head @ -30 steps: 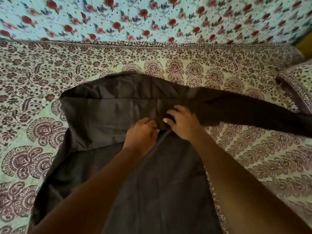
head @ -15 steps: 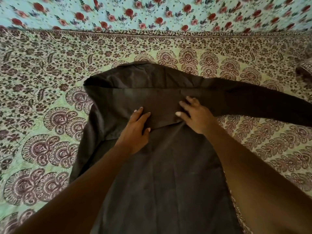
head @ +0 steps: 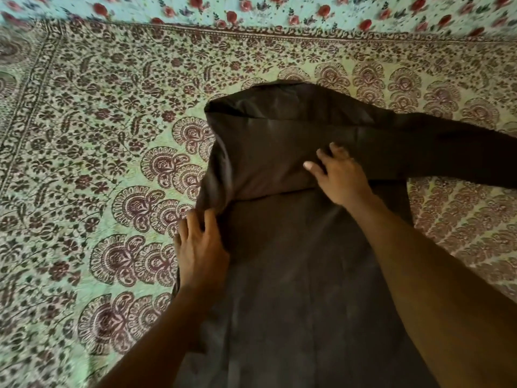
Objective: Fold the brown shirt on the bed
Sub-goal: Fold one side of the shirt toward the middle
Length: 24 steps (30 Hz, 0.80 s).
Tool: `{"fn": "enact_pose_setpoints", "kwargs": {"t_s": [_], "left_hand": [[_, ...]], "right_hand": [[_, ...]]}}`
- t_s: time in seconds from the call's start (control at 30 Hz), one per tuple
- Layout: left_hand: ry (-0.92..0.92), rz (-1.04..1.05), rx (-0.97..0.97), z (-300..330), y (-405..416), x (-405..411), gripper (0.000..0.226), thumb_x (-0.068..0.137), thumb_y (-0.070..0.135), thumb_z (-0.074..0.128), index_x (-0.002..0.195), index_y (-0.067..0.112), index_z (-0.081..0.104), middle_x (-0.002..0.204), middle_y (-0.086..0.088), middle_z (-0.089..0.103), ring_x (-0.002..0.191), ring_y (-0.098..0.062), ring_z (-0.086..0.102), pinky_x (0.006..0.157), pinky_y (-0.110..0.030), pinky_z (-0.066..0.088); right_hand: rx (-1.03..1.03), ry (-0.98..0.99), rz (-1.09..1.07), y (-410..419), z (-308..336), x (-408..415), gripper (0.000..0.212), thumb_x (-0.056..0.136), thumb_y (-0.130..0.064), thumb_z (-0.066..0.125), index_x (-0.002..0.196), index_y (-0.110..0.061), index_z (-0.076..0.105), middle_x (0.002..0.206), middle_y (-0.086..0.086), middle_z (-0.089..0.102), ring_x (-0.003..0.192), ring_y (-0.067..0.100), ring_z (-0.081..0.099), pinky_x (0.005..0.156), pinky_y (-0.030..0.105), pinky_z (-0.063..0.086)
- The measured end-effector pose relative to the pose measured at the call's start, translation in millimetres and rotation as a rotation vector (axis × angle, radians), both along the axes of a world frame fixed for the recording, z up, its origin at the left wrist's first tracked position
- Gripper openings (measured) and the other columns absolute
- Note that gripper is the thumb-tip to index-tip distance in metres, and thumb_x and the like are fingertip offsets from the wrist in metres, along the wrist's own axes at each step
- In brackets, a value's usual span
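- The bed (head: 84, 141) fills the view, covered by a pale green spread printed with dark maroon leaves, vines and fan-shaped paisley motifs; a narrow patterned border band runs across it beyond both hands.
- Past that border, farthest from the hands, lies a light blue cloth (head: 279, 9) with red roses; it is blurred, and whether it is a second sheet or a hanging cannot be told.
- The brown shirt (head: 293, 275) lies flat on the spread, its body running from between the two forearms up to the hands and beyond.
- Beyond the fingers of both hands, the top part of the shirt is doubled over, making a straight folded edge that crosses between the hands.
- One sleeve (head: 461, 155) stretches out to the right of the right hand, reaching the picture's edge.
- The left hand (head: 200, 247) rests at the shirt's left edge, fingers spread and fairly straight, partly on the cloth and partly on the spread; it grips nothing.
- The right hand (head: 341, 177) lies flat on the folded part, fingers splayed and pressing the cloth down, holding nothing.
- Both bare forearms cross over the lower shirt and hide some of it.
- No writing, label or brand mark can be read anywhere.
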<state>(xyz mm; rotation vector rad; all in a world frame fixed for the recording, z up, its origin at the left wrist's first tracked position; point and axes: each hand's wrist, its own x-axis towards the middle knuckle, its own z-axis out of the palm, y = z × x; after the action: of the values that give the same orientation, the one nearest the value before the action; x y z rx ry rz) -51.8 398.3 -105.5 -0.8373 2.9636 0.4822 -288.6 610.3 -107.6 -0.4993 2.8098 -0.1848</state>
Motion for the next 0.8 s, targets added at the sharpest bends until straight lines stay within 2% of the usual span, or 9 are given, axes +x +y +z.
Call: {"fn": "enact_pose_setpoints", "kwargs": {"t_s": [0.1, 0.2, 0.27, 0.37, 0.43, 0.5, 0.67, 0.73, 0.8], "left_hand": [[-0.019, 0.044, 0.044, 4, -14, 17, 0.046, 0.078, 0.003, 0.058, 0.124, 0.003, 0.049, 0.120, -0.023, 0.051, 0.108, -0.046, 0.052, 0.078, -0.057, 0.051], [-0.056, 0.073, 0.139, 15, -19, 29, 0.042, 0.089, 0.006, 0.056, 0.131, 0.003, 0.053, 0.121, -0.021, 0.055, 0.102, -0.047, 0.060, 0.070, -0.054, 0.052], [-0.030, 0.048, 0.195, 26, -14, 35, 0.035, 0.097, 0.013, 0.054, 0.131, 0.007, 0.056, 0.122, -0.017, 0.058, 0.099, -0.044, 0.064, 0.073, -0.053, 0.057], [-0.022, -0.036, 0.179, 33, -3, 42, 0.031, 0.098, 0.025, 0.055, 0.128, 0.018, 0.056, 0.123, -0.005, 0.060, 0.105, -0.031, 0.065, 0.083, -0.050, 0.055], [-0.090, -0.043, 0.140, 31, -3, 54, 0.035, 0.095, 0.032, 0.055, 0.128, 0.021, 0.051, 0.125, -0.002, 0.056, 0.114, -0.025, 0.058, 0.091, -0.048, 0.053], [-0.158, -0.008, 0.131, 25, -6, 73, 0.036, 0.094, 0.032, 0.052, 0.127, 0.019, 0.048, 0.127, -0.004, 0.053, 0.118, -0.025, 0.054, 0.091, -0.047, 0.054], [-0.108, 0.056, 0.292, 26, -12, 121, 0.025, 0.099, 0.037, 0.051, 0.116, 0.019, 0.047, 0.113, -0.005, 0.060, 0.098, -0.030, 0.067, 0.075, -0.049, 0.060], [-0.111, 0.073, 0.333, 29, -9, 137, 0.032, 0.096, 0.051, 0.051, 0.111, 0.023, 0.044, 0.104, -0.004, 0.064, 0.091, -0.032, 0.069, 0.072, -0.049, 0.060], [-0.165, 0.060, 0.354, 33, -4, 152, 0.046, 0.087, 0.059, 0.053, 0.114, 0.024, 0.040, 0.105, -0.003, 0.065, 0.091, -0.033, 0.070, 0.073, -0.049, 0.060]], "right_hand": [[0.067, 0.079, -0.004, -18, 5, 11, 0.074, 0.102, -0.064, 0.030, 0.156, -0.013, 0.034, 0.166, 0.020, 0.020, 0.154, 0.038, 0.016, 0.123, 0.053, 0.020], [-0.076, 0.152, 0.225, -45, 3, 52, 0.069, 0.100, -0.061, 0.035, 0.153, -0.017, 0.044, 0.161, 0.022, 0.033, 0.148, 0.043, 0.032, 0.116, 0.055, 0.035], [-0.058, 0.073, 0.353, -57, -4, 78, 0.075, 0.096, -0.068, 0.023, 0.153, -0.023, 0.043, 0.163, 0.017, 0.032, 0.150, 0.038, 0.030, 0.115, 0.055, 0.037], [-0.006, -0.018, 0.214, -58, -7, 80, 0.084, 0.091, -0.074, 0.009, 0.157, -0.028, 0.032, 0.169, 0.005, 0.018, 0.156, 0.027, 0.015, 0.121, 0.055, 0.026], [0.020, -0.001, 0.091, -59, -6, 73, 0.076, 0.097, -0.071, 0.019, 0.158, -0.027, 0.030, 0.170, 0.007, 0.016, 0.156, 0.028, 0.012, 0.123, 0.055, 0.019], [0.044, 0.046, 0.058, -63, -4, 77, 0.072, 0.101, -0.066, 0.027, 0.159, -0.024, 0.028, 0.169, 0.014, 0.015, 0.156, 0.034, 0.010, 0.124, 0.055, 0.015], [-0.118, 0.128, 0.263, -80, -4, 142, 0.073, 0.098, -0.065, 0.027, 0.151, -0.018, 0.047, 0.163, 0.021, 0.030, 0.150, 0.042, 0.027, 0.119, 0.058, 0.029], [-0.168, 0.116, 0.279, -82, -5, 173, 0.068, 0.100, -0.059, 0.033, 0.143, -0.012, 0.056, 0.159, 0.021, 0.037, 0.148, 0.040, 0.033, 0.119, 0.056, 0.032], [-0.264, 0.155, 0.216, -85, -4, 204, 0.057, 0.100, -0.050, 0.045, 0.133, -0.008, 0.063, 0.148, 0.019, 0.052, 0.136, 0.036, 0.051, 0.109, 0.050, 0.046]]}}
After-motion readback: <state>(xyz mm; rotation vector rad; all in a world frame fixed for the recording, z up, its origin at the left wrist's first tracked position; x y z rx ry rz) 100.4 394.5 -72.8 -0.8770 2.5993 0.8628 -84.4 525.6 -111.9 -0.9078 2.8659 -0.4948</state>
